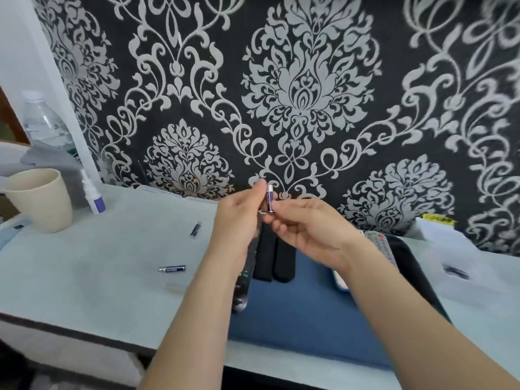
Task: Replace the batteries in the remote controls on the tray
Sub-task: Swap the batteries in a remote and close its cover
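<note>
I hold a purple and white battery (269, 199) upright above the blue tray (304, 313). My left hand (239, 220) pinches its upper part and my right hand (306, 229) grips its lower end. Under the hands lie two black remotes (274, 260) side by side on the tray. A dark remote (244, 285) rests along the tray's left edge. A white remote (378, 243) with coloured buttons lies on the tray's right side, partly hidden by my right forearm. Two loose batteries lie on the table to the left, one (195, 229) farther back and one (172, 268) nearer.
A beige cup (39, 198) and a small white and purple bottle (94, 198) stand at the table's left back. A clear plastic bottle (45, 122) stands behind them. A patterned black and silver wall rises right behind the table. White packaging (439, 235) lies at the right.
</note>
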Demonstrator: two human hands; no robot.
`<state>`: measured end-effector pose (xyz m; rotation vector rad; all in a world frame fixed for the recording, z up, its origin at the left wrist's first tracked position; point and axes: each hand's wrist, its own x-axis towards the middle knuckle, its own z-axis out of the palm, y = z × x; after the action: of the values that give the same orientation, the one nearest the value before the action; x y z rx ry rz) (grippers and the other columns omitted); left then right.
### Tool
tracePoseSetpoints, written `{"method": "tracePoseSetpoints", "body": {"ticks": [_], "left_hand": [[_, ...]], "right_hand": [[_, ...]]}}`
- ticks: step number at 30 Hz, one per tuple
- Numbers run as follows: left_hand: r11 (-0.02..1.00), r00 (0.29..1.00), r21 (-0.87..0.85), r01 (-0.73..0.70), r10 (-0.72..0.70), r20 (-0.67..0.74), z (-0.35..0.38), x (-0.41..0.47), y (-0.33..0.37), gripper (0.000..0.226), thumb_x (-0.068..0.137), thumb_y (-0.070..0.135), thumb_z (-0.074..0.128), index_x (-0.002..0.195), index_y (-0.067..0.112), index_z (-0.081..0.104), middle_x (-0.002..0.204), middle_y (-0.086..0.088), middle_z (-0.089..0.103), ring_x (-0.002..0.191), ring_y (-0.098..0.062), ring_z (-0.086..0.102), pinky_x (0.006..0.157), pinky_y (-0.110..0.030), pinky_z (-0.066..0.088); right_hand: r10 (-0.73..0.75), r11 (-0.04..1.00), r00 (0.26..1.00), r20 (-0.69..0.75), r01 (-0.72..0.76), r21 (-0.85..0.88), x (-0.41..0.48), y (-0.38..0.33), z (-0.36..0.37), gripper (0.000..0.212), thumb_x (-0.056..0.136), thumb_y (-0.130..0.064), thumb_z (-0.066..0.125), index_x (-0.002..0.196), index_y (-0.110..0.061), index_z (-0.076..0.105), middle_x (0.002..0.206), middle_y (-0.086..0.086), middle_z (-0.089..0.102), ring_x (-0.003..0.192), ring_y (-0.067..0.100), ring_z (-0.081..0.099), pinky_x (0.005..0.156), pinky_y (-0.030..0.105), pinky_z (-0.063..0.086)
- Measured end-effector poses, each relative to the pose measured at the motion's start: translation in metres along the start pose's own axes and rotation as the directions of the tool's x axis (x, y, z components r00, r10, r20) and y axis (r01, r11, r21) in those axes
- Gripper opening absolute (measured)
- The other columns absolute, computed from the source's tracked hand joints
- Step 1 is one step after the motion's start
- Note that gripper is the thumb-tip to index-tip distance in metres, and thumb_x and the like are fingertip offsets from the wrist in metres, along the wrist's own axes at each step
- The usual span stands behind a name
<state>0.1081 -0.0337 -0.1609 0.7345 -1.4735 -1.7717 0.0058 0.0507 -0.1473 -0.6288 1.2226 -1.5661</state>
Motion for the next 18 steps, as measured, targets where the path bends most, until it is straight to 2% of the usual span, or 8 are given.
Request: {"method": "tracePoseSetpoints", "body": {"ticks": [4, 6, 7, 8, 9, 11, 14, 18], "left_hand": [[0.998, 1.0, -0.066, 0.006, -0.006, 0.014, 0.015, 0.0, -0.009, 0.02, 0.091, 0.025, 0.062, 0.081, 0.01, 0.071, 0.074, -0.006, 0.065, 0.061, -0.017, 0.052, 0.058, -0.028, 0.042], [0.978, 0.994, -0.191, 0.079, -0.092, -0.06, 0.015, 0.003, -0.012, 0.017, 0.093, 0.018, 0.056, 0.083, 0.008, 0.065, 0.068, -0.006, 0.064, 0.049, -0.01, 0.041, 0.041, -0.018, 0.028], [0.955, 0.985, -0.27, 0.122, -0.151, -0.087, 0.012, 0.005, -0.013, 0.014, 0.093, 0.015, 0.054, 0.086, 0.007, 0.063, 0.065, -0.005, 0.063, 0.046, -0.008, 0.039, 0.037, -0.016, 0.023], [0.925, 0.975, -0.345, 0.158, -0.202, -0.094, 0.011, 0.006, -0.014, 0.012, 0.093, 0.013, 0.053, 0.091, 0.006, 0.062, 0.063, -0.005, 0.063, 0.045, -0.008, 0.039, 0.036, -0.014, 0.022], [0.894, 0.967, -0.407, 0.186, -0.239, -0.083, 0.012, 0.007, -0.016, 0.012, 0.092, 0.012, 0.053, 0.094, 0.004, 0.063, 0.06, -0.006, 0.062, 0.045, -0.008, 0.042, 0.035, -0.013, 0.025], [0.847, 0.959, -0.481, 0.228, -0.28, -0.039, 0.014, 0.006, -0.02, 0.016, 0.091, 0.011, 0.054, 0.099, 0.004, 0.066, 0.06, -0.006, 0.059, 0.046, -0.01, 0.048, 0.035, -0.012, 0.034], [0.842, 0.957, -0.477, 0.252, -0.289, -0.006, 0.014, 0.008, -0.026, 0.02, 0.096, 0.013, 0.05, 0.098, 0.004, 0.068, 0.063, -0.004, 0.058, 0.049, -0.009, 0.054, 0.04, -0.012, 0.044], [0.922, 0.97, -0.311, 0.233, -0.244, 0.001, 0.017, 0.014, -0.033, 0.026, 0.102, 0.013, 0.043, 0.102, 0.009, 0.068, 0.064, 0.0, 0.057, 0.05, -0.006, 0.051, 0.041, -0.013, 0.042]], "right_hand": [[0.003, 0.998, 0.999, -0.045, -0.006, -0.065, -0.007, 0.001, -0.016, 0.015, 0.093, -0.017, 0.062, 0.09, -0.007, 0.073, 0.075, 0.008, 0.07, 0.06, 0.009, 0.06, 0.06, 0.016, 0.053], [-0.033, 0.97, 0.988, -0.148, -0.004, -0.244, -0.004, 0.004, -0.025, 0.019, 0.095, -0.023, 0.061, 0.093, -0.008, 0.072, 0.074, 0.004, 0.067, 0.059, 0.008, 0.056, 0.057, 0.016, 0.049], [-0.088, 0.908, 0.97, -0.226, -0.015, -0.418, 0.002, 0.007, -0.03, 0.019, 0.095, -0.024, 0.061, 0.096, -0.007, 0.071, 0.074, 0.003, 0.064, 0.058, 0.008, 0.053, 0.055, 0.016, 0.047], [-0.164, 0.769, 0.943, -0.288, -0.06, -0.636, 0.008, 0.011, -0.035, 0.02, 0.095, -0.023, 0.06, 0.099, -0.007, 0.07, 0.075, 0.001, 0.062, 0.06, 0.009, 0.052, 0.056, 0.018, 0.045], [-0.237, 0.54, 0.925, -0.296, -0.128, -0.832, 0.014, 0.017, -0.039, 0.021, 0.093, -0.024, 0.058, 0.103, -0.008, 0.069, 0.079, 0.001, 0.061, 0.067, 0.012, 0.055, 0.06, 0.021, 0.044], [-0.218, 0.138, 0.942, -0.256, -0.23, -0.963, 0.024, 0.031, -0.038, 0.027, 0.091, -0.029, 0.055, 0.109, -0.01, 0.062, 0.1, 0.007, 0.064, 0.093, 0.023, 0.061, 0.074, 0.027, 0.044], [-0.069, -0.066, 0.958, -0.277, -0.281, -0.957, 0.035, 0.049, -0.03, 0.04, 0.094, -0.03, 0.05, 0.127, -0.007, 0.05, 0.128, 0.017, 0.052, 0.117, 0.033, 0.054, 0.087, 0.037, 0.045], [-0.078, -0.218, 0.969, -0.233, -0.245, -0.945, 0.039, 0.046, -0.027, 0.039, 0.089, -0.027, 0.059, 0.123, -0.008, 0.055, 0.125, 0.013, 0.055, 0.119, 0.031, 0.048, 0.082, 0.036, 0.046]]}}
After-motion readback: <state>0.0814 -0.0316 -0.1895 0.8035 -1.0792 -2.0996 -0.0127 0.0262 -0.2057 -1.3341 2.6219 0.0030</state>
